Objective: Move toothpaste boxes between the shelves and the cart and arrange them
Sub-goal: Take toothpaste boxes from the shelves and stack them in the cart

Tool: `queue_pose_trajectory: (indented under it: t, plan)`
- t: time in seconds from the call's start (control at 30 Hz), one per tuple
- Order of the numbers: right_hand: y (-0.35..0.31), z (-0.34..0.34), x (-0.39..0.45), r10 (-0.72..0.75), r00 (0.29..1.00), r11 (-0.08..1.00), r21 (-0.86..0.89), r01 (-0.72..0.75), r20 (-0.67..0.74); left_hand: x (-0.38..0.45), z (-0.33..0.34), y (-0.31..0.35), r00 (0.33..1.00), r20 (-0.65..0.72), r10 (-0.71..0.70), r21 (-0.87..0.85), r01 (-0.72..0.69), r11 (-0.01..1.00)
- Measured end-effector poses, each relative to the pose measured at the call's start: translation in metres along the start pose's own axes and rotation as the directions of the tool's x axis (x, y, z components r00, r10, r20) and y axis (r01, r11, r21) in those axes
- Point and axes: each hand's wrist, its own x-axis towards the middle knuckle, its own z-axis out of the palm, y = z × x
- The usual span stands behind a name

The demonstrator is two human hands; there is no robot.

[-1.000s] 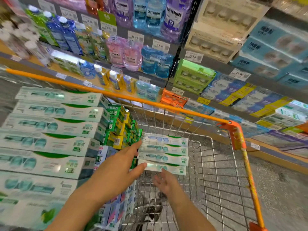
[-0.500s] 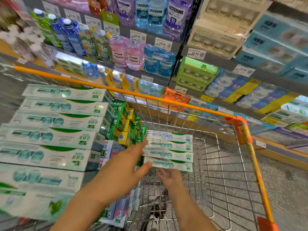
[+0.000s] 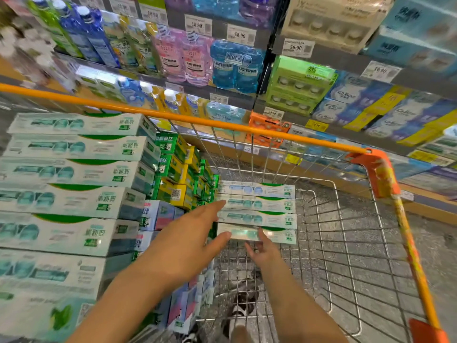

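Open wire floor fills the cart point(image 3: 346, 256) on your right, giving you free passage. Tall toothpaste stacks point(image 3: 74, 194) wall off the left, while a four-box stack point(image 3: 257, 211) blocks the far end.

Mouthwash and tissue stock behind

Pink Listerine bottles point(image 3: 184, 61) stand beside a blue Listerine twin pack point(image 3: 236, 68); a green pack point(image 3: 300, 84) sits above an orange pack point(image 3: 265, 128), with white price tags point(image 3: 298, 47) on the rails.
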Motion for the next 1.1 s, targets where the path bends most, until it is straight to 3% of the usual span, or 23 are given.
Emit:
queue_pose_trajectory:
  t: [0.13,0.67,0.9,1.0,1.1]
  plan:
    - [0.005,0.000,-0.003,-0.040,0.999,0.994,0.100,0.041,-0.020,0.005,0.000,0.002,1.000,0.002,-0.001,-0.009,0.001,1.000]
    - [0.020,0.000,0.011,-0.218,0.964,0.967,0.104,0.234,-0.151,0.008,-0.002,-0.010,1.000,0.002,0.006,-0.035,-0.006,0.999]
    - [0.007,-0.002,0.015,-0.100,0.989,0.994,0.027,0.103,-0.112,0.008,-0.003,-0.007,0.999,0.006,0.033,0.053,-0.033,0.998]
    - [0.012,0.005,0.016,-0.014,0.995,0.997,0.079,0.022,-0.102,0.009,-0.003,-0.009,0.999,-0.004,0.035,0.092,-0.034,0.995]
    - [0.006,0.003,0.016,-0.021,0.996,0.999,0.031,0.023,-0.083,0.008,-0.002,-0.011,0.999,-0.007,0.032,0.080,-0.031,0.996]
